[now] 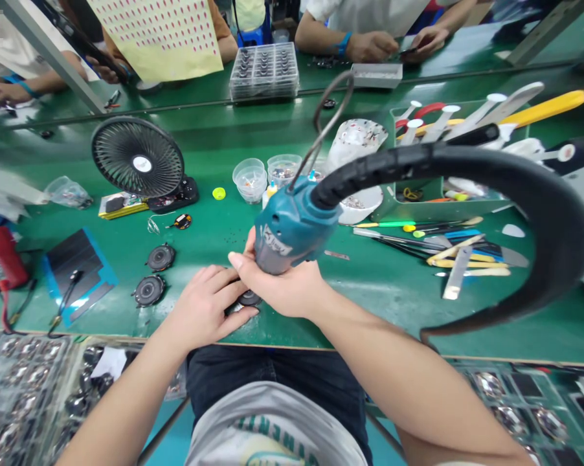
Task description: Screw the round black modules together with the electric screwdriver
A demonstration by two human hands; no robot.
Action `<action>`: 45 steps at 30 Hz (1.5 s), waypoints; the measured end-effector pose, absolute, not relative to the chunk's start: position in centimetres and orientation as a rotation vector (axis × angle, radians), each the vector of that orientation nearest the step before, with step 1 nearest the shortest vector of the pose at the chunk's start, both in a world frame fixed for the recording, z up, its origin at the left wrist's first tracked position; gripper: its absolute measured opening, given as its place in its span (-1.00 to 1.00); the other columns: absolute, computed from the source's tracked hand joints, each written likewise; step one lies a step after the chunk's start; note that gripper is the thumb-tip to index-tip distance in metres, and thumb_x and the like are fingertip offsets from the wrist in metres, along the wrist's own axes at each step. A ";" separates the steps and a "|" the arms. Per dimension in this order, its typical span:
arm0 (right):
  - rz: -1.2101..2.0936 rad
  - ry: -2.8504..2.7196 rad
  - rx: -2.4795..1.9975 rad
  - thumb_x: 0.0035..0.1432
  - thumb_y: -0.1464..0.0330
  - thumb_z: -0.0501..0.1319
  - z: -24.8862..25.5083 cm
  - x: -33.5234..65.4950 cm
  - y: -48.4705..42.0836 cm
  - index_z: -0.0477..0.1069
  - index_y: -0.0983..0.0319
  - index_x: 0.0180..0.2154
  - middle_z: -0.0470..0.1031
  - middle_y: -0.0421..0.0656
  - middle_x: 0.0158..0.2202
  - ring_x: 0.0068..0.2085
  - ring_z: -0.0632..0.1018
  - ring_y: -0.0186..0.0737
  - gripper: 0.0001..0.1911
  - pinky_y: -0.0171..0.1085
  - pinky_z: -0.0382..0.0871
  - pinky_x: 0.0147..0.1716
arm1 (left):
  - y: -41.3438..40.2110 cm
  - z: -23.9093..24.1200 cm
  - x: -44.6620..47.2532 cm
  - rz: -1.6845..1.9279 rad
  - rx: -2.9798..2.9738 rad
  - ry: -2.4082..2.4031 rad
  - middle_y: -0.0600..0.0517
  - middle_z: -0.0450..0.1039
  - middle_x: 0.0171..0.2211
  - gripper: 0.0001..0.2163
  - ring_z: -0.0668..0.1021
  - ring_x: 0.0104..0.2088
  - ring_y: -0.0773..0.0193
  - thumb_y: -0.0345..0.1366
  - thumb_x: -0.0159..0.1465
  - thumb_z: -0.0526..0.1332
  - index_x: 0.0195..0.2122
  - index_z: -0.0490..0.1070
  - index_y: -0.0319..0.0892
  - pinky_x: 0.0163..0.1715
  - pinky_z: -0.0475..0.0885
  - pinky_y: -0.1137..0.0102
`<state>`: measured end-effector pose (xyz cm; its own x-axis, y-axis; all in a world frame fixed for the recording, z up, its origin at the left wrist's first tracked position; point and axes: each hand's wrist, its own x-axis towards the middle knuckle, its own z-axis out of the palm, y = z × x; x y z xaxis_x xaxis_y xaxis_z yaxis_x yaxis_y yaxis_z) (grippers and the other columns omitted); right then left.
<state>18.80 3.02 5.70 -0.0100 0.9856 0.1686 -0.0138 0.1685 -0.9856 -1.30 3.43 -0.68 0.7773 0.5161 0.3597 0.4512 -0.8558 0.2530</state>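
Observation:
My right hand (285, 285) is wrapped round a teal electric screwdriver (292, 230) that points down at the green table (370, 285). A thick black cable (515, 188) arcs from its top to the right. Under its tip lies a small round black part (250, 298). My left hand (207, 307) rests on the table with its fingers pressed on that part, holding it. Two similar round black parts (160, 257) (149, 290) lie to the left.
A small black fan (137, 157) stands at the back left. Clear cups (250, 179) of small pieces sit behind the screwdriver. Tweezers and flat tools (447, 252) lie to the right, beside a green bin (438, 194). Other people's hands work across the table. Trays of parts sit below the table's edge.

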 end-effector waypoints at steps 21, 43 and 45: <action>1.107 -1.194 -1.063 0.12 0.26 0.38 5.3 18.6 2.8 0.24 0.14 -0.49 0.29 -0.32 -0.54 -0.48 0.32 -0.34 -0.67 -0.26 0.30 -0.45 | 3.4 -0.5 -1.3 0.607 2.801 0.789 -0.17 0.63 0.00 -0.67 0.57 -0.08 0.02 -0.09 0.41 0.33 0.08 0.52 -0.18 -0.09 0.48 0.13; 1.098 -0.813 -0.918 0.07 0.27 0.42 5.8 18.5 3.3 0.34 0.12 -0.25 0.35 -0.42 -0.58 -0.60 0.43 -0.35 -0.71 -0.23 0.48 -0.44 | 3.3 -0.3 -1.2 0.644 2.672 0.963 -0.20 0.54 -0.02 -0.55 0.59 -0.05 0.00 0.07 0.44 0.24 0.12 0.42 -0.21 -0.07 0.53 0.10; 1.106 -0.811 -0.891 0.06 0.29 0.42 5.8 18.6 3.4 0.33 0.12 -0.25 0.36 -0.42 -0.58 -0.61 0.43 -0.35 -0.70 -0.24 0.48 -0.46 | 3.8 0.2 -0.6 0.666 2.621 0.970 -0.16 0.54 -0.05 -0.67 0.59 -0.05 0.06 -0.05 0.49 0.20 0.09 0.44 -0.19 -0.05 0.53 0.15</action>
<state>18.59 3.36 5.83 0.2519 0.9623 0.1023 -0.3872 0.1971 -0.9007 -0.64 3.81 0.19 0.6704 0.6665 0.3261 0.5436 -0.7403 0.3955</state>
